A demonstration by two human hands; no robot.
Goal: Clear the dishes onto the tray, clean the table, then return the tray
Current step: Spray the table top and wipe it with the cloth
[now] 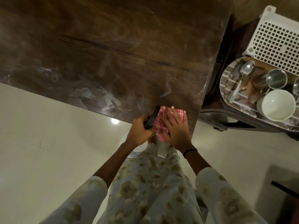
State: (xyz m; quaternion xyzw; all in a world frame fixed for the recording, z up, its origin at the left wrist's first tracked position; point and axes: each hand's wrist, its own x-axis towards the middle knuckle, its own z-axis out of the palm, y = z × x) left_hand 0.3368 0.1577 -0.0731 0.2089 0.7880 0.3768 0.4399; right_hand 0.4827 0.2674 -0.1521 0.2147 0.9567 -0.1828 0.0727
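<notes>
Right hand (175,131) flat, fingers spread, pressing the pink cloth (161,122) on the bench (113,54) corner.
My left hand (139,131) grips a black-nozzled spray bottle (151,118); the tray (226,81) of dishes sits well right.

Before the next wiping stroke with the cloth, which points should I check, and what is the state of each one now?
1. Dishes off the dark brown marbled table: ok.
2. Pink checked cloth flat under right hand: ok.
3. Left hand grips black spray nozzle: ok.
4. White bowl and steel spoon on shiny oval tray: ok.
5. Table free of streaks: not ok.
6. Liquid left in bottle: cannot tell.
</notes>
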